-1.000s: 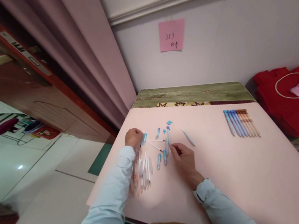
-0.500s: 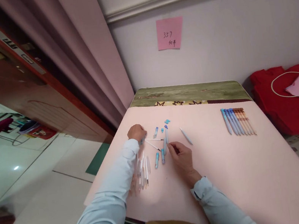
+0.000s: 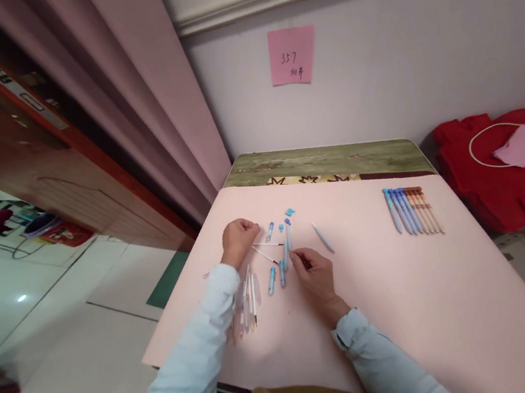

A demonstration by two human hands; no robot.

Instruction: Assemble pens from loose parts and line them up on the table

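Observation:
My left hand (image 3: pixel 238 241) is at the left of the pen parts, its thumb and fingers pinched together; anything between them is too small to make out. Close to its fingertips are a blue pen grip (image 3: pixel 269 231) and white refills (image 3: pixel 267 245) with dark tips. My right hand (image 3: pixel 315 274) rests on the table with curled, closed fingers, the fingertips beside pale blue pen barrels (image 3: pixel 286 256). Whether they grip anything is hidden. Two more blue grips (image 3: pixel 282 274) lie just left of it, and small blue caps (image 3: pixel 290 212) lie farther back.
Clear barrels and refills (image 3: pixel 248 304) lie in a pile by my left forearm. A single blue pen (image 3: pixel 323 238) lies right of centre. Blue and brown pens (image 3: pixel 412 212) form a row at the right of the pink-covered table (image 3: pixel 414 305). Red cloth (image 3: pixel 476 199) is beyond the right edge.
My left hand has lifted and turned, its fingertips now pointing right instead of down at the table. My right hand stays nearly in place. The view has shifted slightly.

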